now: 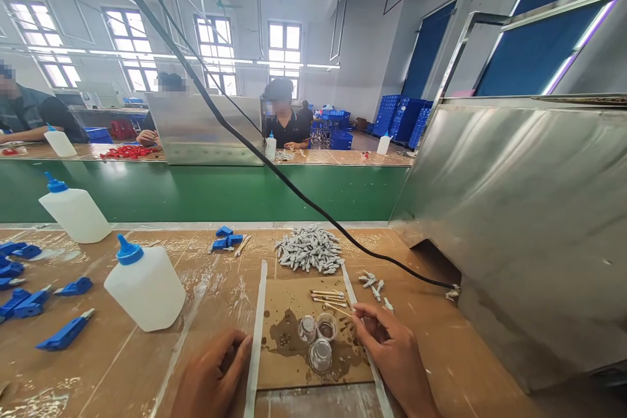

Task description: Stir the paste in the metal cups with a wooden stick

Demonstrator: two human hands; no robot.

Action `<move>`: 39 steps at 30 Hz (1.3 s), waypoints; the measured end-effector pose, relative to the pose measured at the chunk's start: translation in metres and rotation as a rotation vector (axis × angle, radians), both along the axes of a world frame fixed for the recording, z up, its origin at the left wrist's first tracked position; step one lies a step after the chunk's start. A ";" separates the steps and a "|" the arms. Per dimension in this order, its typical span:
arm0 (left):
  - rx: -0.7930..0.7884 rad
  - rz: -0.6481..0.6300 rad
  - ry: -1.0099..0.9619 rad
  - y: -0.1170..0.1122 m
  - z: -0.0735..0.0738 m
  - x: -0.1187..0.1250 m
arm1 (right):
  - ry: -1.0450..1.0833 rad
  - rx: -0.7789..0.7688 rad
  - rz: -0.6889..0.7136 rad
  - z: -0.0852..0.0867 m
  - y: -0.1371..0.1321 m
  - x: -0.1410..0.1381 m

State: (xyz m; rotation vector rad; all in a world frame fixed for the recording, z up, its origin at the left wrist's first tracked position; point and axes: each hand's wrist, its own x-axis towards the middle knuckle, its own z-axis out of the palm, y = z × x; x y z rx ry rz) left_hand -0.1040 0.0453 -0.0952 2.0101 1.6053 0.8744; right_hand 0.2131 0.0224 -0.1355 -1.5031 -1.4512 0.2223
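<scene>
My left hand [213,375] rests on the wooden bench at the left edge of a stained cardboard pad [289,320], fingers curled loosely, nothing visible in them. My right hand [392,353] lies at the pad's right edge, fingertips pinched on a thin wooden stick [337,308]. Three small clear cups [318,339] stand on the pad between my hands. More sticks [327,296] lie just beyond them. A heap of small grey parts [308,251] sits at the pad's far end.
Two white squeeze bottles with blue caps [145,287] [73,209] stand to the left, among blue plastic parts [29,304]. A black cable [274,170] runs across to a steel housing [519,222] on the right. Beyond a green conveyor [196,192], other people sit working.
</scene>
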 end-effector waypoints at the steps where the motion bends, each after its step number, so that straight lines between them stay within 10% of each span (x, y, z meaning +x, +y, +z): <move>1: 0.002 0.001 0.000 0.000 0.000 0.000 | -0.012 0.006 0.002 0.001 0.000 -0.001; 39: -0.031 0.005 -0.006 0.001 -0.002 -0.001 | -0.014 0.006 0.005 0.008 0.001 -0.003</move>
